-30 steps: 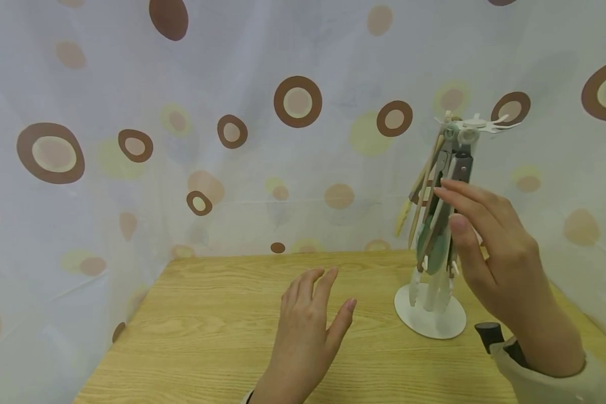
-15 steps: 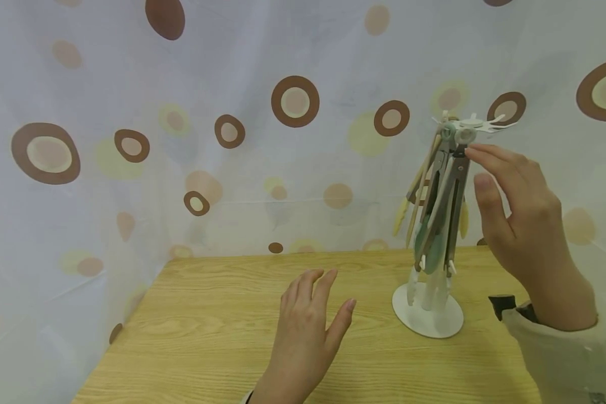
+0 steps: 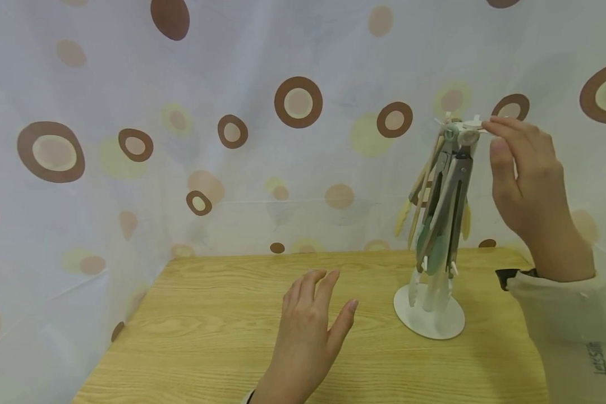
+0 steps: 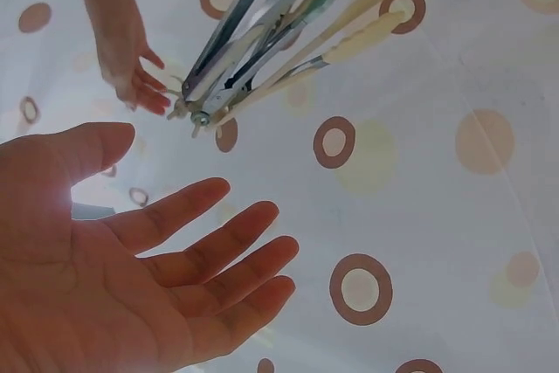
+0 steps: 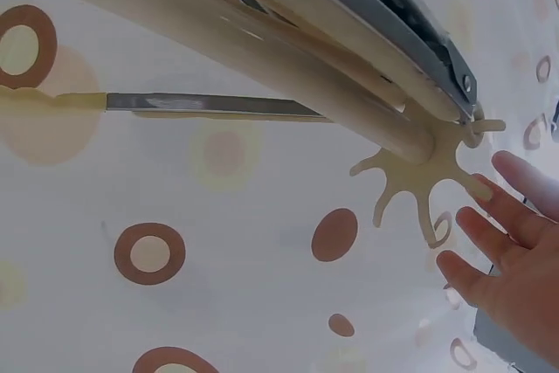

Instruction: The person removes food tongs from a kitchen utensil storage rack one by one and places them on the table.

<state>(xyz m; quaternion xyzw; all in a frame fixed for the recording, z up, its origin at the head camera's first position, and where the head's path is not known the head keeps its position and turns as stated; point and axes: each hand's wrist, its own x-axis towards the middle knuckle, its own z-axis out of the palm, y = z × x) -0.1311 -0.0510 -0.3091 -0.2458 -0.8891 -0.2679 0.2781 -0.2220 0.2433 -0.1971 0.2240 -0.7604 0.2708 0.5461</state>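
A white stand (image 3: 434, 326) with a round base rises at the right of the head view. Several kitchen tongs (image 3: 461, 188) hang from the hook wheel (image 5: 410, 177) at its top; some have green heads (image 3: 438, 255), others yellow tips (image 3: 403, 217). My right hand (image 3: 530, 174) is raised beside the top, its slightly bent fingers right at one hook arm, gripping nothing. Low over the table's middle, my left hand (image 3: 305, 331) is held with fingers spread and relaxed; in the left wrist view its palm (image 4: 96, 303) has nothing in it.
The wooden table (image 3: 222, 314) stretches under both hands. Behind it and along both sides hangs a pale curtain (image 3: 252, 185) with brown and yellow dots. A dark strap (image 3: 507, 276) shows at the right sleeve's cuff.
My right hand has risen and shifted right, from in front of the tongs up to the hooks. The left hand and the stand have stayed in place.
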